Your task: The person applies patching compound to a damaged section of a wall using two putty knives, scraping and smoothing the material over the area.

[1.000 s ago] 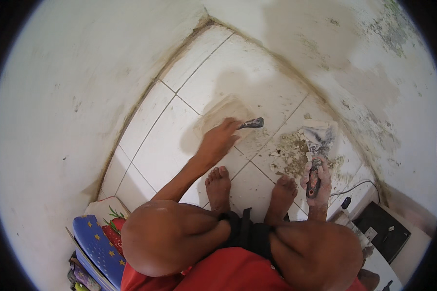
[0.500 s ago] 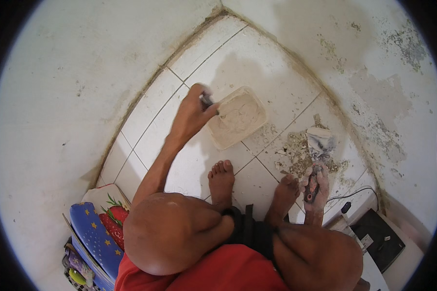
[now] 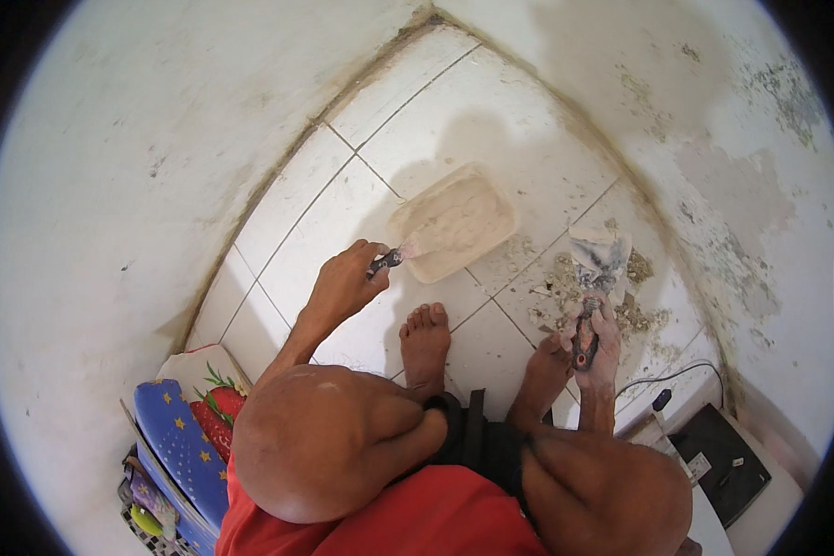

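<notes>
My left hand (image 3: 347, 276) is closed around the dark handle of a putty knife (image 3: 386, 263), whose blade, coated with paste, reaches over the near left rim into a shallow rectangular tub (image 3: 435, 273). Pale, wet-looking filler (image 3: 463, 218) covers the tub's bottom. On the right, my right hand (image 3: 599, 345) grips a wider scraper (image 3: 585, 341) by its worn dark handle. White paste sits on the scraper's broad blade (image 3: 601, 255), which points away from me above crumbled debris. Pale dust coats my right fingers.
Loose plaster crumbs (image 3: 639, 320) lie on the white floor tiles near my right foot (image 3: 544, 371). The right wall (image 3: 732, 185) has peeling patches. A black cable (image 3: 676, 372) and a flat black device (image 3: 721, 463) are at lower right; blue starred cushions (image 3: 181, 435) are at lower left.
My left hand has drawn back toward me and lower, tilting the putty knife so its blade shows in the tub. The right hand with the scraper has shifted slightly left and away.
</notes>
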A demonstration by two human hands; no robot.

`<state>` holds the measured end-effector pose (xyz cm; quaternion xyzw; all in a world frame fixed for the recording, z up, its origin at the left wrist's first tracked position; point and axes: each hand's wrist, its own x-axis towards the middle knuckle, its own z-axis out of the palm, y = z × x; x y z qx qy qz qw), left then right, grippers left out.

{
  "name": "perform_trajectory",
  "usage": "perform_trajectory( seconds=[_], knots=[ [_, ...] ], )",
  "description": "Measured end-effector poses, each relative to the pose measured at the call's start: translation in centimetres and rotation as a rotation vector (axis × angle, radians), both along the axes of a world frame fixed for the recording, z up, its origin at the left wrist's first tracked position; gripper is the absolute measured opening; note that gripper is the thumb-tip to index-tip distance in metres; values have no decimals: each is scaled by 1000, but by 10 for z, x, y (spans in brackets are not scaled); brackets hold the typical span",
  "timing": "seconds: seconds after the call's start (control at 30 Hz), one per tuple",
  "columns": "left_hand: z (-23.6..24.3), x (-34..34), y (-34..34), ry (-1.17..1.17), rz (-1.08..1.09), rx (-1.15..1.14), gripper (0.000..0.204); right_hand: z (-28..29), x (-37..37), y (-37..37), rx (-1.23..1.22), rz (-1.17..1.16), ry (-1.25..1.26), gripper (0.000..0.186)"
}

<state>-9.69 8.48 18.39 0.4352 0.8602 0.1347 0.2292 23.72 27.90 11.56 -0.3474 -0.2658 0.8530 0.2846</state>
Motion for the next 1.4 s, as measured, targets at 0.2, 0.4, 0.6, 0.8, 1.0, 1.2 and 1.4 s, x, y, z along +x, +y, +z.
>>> perform_trajectory(
  seconds=[0.2, 0.4, 0.6, 0.8, 1.0, 1.2, 1.4],
  knots=[
    [-2, 10, 16, -226, 80, 91, 30, -9, -5, -1, -45, -18, 43, 33],
    [-18, 13, 28, -385, 202, 43, 32, -3, -11, -8, -44, 9, 22, 34],
    [-17, 29, 15, -456, 336, 162, 30, -4, -5, -3, -22, 42, 18, 29],
    [-8, 38, 0, -349, 233, 299, 32, 9, -11, 7, 51, 203, -142, 29],
    [-2, 40, -1, -283, 156, 489, 37, 22, -31, 31, 167, 507, -335, 22],
    [8, 33, 6, -79, -50, 589, 43, 33, -58, 40, 190, 623, -283, 20],
    [20, 17, 8, -45, -157, 614, 43, 41, -65, 54, 256, 672, -198, 21]
  ],
)
